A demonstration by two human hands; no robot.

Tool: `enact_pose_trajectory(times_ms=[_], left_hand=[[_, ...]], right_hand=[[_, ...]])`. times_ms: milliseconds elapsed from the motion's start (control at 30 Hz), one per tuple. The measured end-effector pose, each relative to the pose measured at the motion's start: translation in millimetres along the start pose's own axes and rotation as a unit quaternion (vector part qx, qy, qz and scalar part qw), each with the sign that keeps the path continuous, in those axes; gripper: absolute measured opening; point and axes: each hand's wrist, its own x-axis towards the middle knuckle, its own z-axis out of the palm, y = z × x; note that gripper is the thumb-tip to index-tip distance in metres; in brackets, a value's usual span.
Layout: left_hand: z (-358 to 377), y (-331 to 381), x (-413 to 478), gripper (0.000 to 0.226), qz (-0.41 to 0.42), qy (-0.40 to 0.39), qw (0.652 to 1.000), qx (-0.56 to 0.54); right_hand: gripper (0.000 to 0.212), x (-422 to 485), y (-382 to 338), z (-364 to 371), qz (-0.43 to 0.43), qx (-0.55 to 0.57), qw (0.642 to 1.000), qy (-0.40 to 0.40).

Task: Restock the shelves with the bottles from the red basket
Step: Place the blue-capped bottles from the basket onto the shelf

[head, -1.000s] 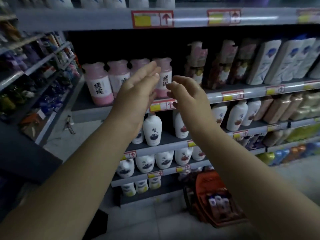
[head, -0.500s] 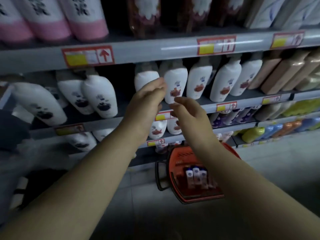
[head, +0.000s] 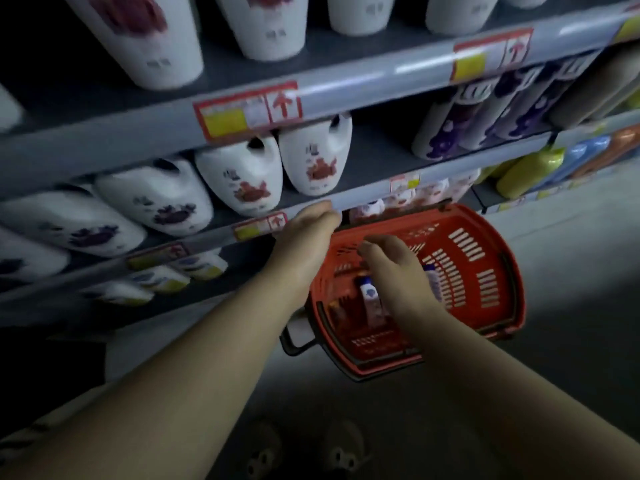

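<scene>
The bottles (head: 369,296) stand in the red basket (head: 485,292) on the floor below the shelves (head: 363,88), so several are left to restock. Your right hand (head: 394,268) hovers just over them, fingers (head: 372,249) loosely bent, gripping nothing visible. Your left hand (head: 308,233) hangs slack beside the shelf edge, empty.

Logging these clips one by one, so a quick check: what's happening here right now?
A person stands at store shelves stocked with white bottles, with a red basket on the floor below. The right hand hovers over the small bottles lying in the basket, fingers loosely curled, gripping nothing that shows. The left hand is stretched out beside the basket's far rim, by the edge of a lower shelf, also empty. No bottle is picked up yet.
</scene>
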Motion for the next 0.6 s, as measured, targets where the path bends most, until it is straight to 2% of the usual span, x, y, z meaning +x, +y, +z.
enact_pose_trajectory(times_ms=[67,100,200,267,400,467,500,600], left_hand=[[12,-40,30,0.037,-0.037,-0.017,0.999,0.016],[17,-61,43,0.039,-0.061,-0.021,0.998,0.016],[31,-119,76,0.014,-0.139,-0.040,0.989,0.000],[41,-154,92,0.020,-0.180,-0.040,0.983,-0.012],[52,-200,102,0.016,-0.232,-0.021,0.972,-0.015],[54,-218,107,0.060,-0.248,0.017,0.968,-0.036],[56,-226,110,0.074,-0.245,0.040,0.968,-0.047],[63,-231,107,0.082,-0.211,0.077,0.974,-0.035]], right_hand=[[0.025,24,35,5,0.028,-0.005,1.000,-0.008],[0.027,36,54,9,0.043,-0.011,0.999,-0.013],[0.029,67,106,24,0.085,-0.017,0.996,-0.032],[0.029,82,137,38,0.107,-0.030,0.993,-0.045],[0.040,105,196,68,0.154,-0.049,0.983,-0.089],[0.044,108,216,81,0.192,-0.006,0.976,-0.100],[0.045,107,222,86,0.200,0.006,0.975,-0.099],[0.039,101,230,96,0.209,0.021,0.973,-0.099]])
